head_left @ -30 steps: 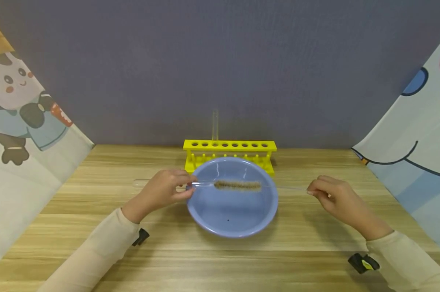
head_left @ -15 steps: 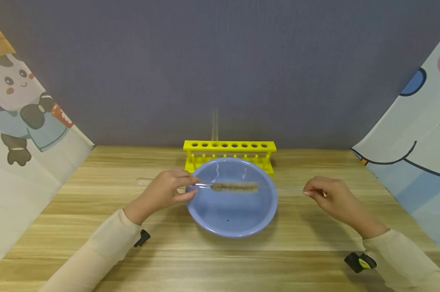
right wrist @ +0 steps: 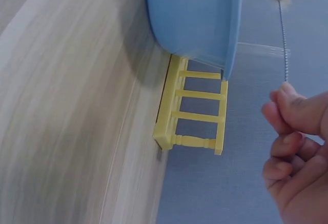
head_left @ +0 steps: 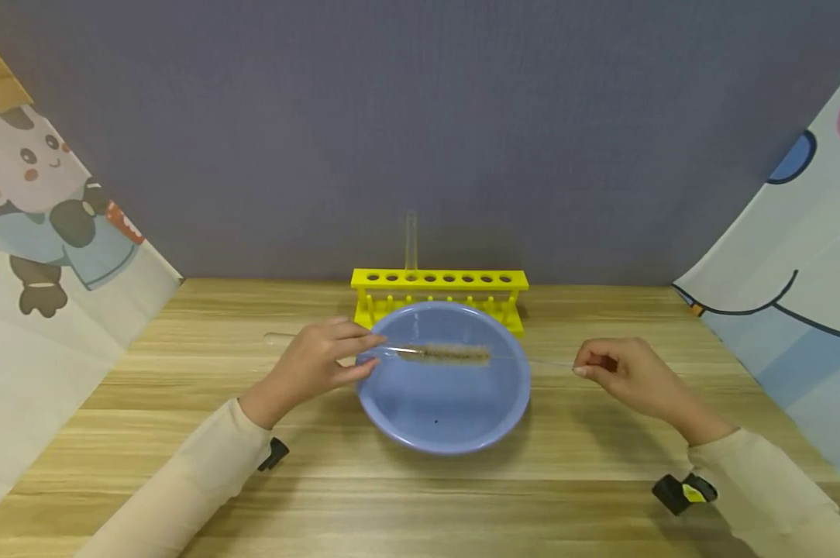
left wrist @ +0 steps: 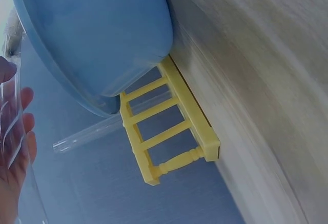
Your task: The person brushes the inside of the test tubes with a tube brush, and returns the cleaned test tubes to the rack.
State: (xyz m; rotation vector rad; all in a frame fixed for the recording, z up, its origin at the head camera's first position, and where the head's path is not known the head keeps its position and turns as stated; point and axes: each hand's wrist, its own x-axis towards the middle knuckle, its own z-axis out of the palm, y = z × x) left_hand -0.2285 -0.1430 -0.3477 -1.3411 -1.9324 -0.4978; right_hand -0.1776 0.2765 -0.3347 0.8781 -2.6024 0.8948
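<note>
My left hand [head_left: 318, 363] holds a clear glass test tube [head_left: 278, 339] level, its closed end pointing left and its mouth over the basin. A test tube brush [head_left: 455, 354] with tan bristles lies in line with the tube. Its left bristle end is inside the mouth, while most of the bristles show outside. With thumb and forefinger, my right hand [head_left: 625, 380] pinches the far end of the brush's thin twisted wire handle [right wrist: 283, 39]. Below the brush stands a blue-purple basin [head_left: 444, 411], with one small dark speck on its bottom.
Behind the basin, a yellow test tube rack [head_left: 441, 280] stands near the grey back wall, partly hidden by the rim. One clear tube [head_left: 411, 242] stands upright in it. Wood-grain table [head_left: 420, 504] surrounds the basin, and cartoon-printed cloths hang at both sides.
My right hand has moved left, bringing the brush with it, so its bristle end has gone into the tube's mouth. My left hand has shifted slightly right with the tube.
</note>
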